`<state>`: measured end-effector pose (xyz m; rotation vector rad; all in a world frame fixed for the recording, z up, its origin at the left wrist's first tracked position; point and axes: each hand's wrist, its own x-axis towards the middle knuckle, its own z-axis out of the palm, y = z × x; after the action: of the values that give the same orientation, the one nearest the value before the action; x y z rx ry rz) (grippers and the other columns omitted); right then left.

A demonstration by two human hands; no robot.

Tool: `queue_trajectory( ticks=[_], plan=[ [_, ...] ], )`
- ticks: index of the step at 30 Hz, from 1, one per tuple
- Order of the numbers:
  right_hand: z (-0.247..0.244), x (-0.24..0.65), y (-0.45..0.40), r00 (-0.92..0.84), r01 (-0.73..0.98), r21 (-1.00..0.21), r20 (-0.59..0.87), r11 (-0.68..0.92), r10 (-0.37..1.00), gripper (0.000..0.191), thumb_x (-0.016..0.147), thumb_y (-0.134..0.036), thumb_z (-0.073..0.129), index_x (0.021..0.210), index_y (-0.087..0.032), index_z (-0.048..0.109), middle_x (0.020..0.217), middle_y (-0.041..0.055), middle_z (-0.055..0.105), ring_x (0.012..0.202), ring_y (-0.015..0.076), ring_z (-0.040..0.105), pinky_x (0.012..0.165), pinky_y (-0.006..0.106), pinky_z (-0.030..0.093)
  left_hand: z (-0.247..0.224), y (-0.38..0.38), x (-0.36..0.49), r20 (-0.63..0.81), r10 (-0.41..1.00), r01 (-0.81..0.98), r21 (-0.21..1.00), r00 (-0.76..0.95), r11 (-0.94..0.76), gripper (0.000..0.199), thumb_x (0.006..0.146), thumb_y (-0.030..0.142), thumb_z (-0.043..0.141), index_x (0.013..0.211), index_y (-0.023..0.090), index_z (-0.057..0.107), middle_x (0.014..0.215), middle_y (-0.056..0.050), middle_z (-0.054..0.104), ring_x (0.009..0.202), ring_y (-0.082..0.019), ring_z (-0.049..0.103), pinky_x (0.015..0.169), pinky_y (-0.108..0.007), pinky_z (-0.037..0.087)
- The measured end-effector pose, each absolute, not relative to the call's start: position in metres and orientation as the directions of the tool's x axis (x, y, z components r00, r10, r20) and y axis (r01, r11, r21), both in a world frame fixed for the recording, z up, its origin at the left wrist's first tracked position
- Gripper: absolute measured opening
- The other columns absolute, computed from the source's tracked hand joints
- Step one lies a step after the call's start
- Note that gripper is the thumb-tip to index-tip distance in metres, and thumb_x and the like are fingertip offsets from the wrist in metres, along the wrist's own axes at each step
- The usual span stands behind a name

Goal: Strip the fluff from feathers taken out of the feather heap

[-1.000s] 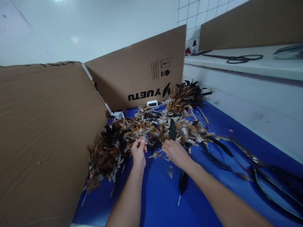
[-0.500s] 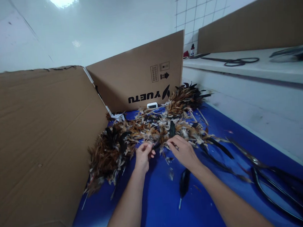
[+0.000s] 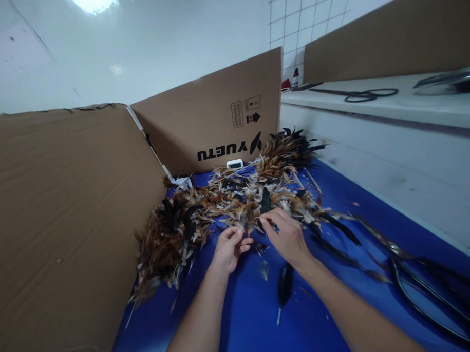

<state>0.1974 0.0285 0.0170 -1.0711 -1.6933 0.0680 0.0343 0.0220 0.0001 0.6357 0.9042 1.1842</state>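
Note:
Brown, white and black loose feathers [image 3: 235, 196] lie in a wide heap across the blue surface [image 3: 247, 309]. At the heap's near edge, my left hand [image 3: 232, 245] pinches thumb and forefinger together; whatever is between them is too small to make out. My right hand [image 3: 285, 233] is just to its right, fingertips closed together near the feathers, their contents hidden. A dark feather [image 3: 265, 200] stands up beyond my right hand. Below it a black feather with a pale quill [image 3: 285, 286] lies on the blue surface.
Cardboard panels [image 3: 67, 218] stand at the left and back. Large black-handled scissors [image 3: 400, 257] lie at the right. A small white device [image 3: 234, 164] sits at the back panel. Another pair of scissors [image 3: 365, 95] rests on the white ledge [image 3: 421, 100].
My left hand has shifted slightly right and turned, with its lower fingers more extended. My right hand has moved slightly. The view has shifted a little.

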Motion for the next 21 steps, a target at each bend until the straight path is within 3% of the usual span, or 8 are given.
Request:
queue_trajectory(
  ticks=[10, 16, 21],
  plan=[
    [0.015, 0.195, 0.027, -0.033, 0.581, -0.545, 0.726, 0.604, 0.687, 0.011, 0.085, -0.020, 0.048, 0.085, -0.021, 0.059, 0.083, 0.0047, 0.059, 0.082, 0.0188, 0.056, 0.079, 0.034, 0.044, 0.002, 0.022, 0.035, -0.179, 0.978, -0.561, 0.801, 0.109, 0.209, 0.027, 0.060, 0.024, 0.080, 0.069, 0.012, 0.058, 0.067, -0.004, 0.068, 0.070, -0.013, 0.067, 0.068, -0.021, 0.054],
    [0.013, 0.190, 0.028, -0.104, 0.446, -0.733, 0.527, 0.513, 0.843, 0.018, 0.078, -0.020, 0.056, 0.096, -0.022, 0.060, 0.084, 0.0017, 0.059, 0.074, 0.0152, 0.057, 0.067, 0.028, 0.046, 0.003, 0.021, 0.033, -0.145, 0.982, -0.559, 0.808, 0.121, 0.188, 0.025, 0.060, 0.024, 0.080, 0.068, 0.012, 0.059, 0.068, -0.003, 0.067, 0.068, -0.012, 0.065, 0.067, -0.020, 0.053],
    [0.013, 0.187, 0.026, -0.209, 0.361, -0.757, 0.503, 0.544, 0.839, 0.013, 0.077, -0.025, 0.058, 0.089, -0.022, 0.063, 0.084, 0.0018, 0.059, 0.076, 0.0151, 0.057, 0.069, 0.027, 0.046, -0.001, 0.021, 0.033, -0.152, 0.982, -0.513, 0.837, 0.113, 0.189, 0.024, 0.059, 0.025, 0.080, 0.070, 0.012, 0.062, 0.065, 0.000, 0.064, 0.062, -0.009, 0.063, 0.064, -0.020, 0.053]
  ],
)
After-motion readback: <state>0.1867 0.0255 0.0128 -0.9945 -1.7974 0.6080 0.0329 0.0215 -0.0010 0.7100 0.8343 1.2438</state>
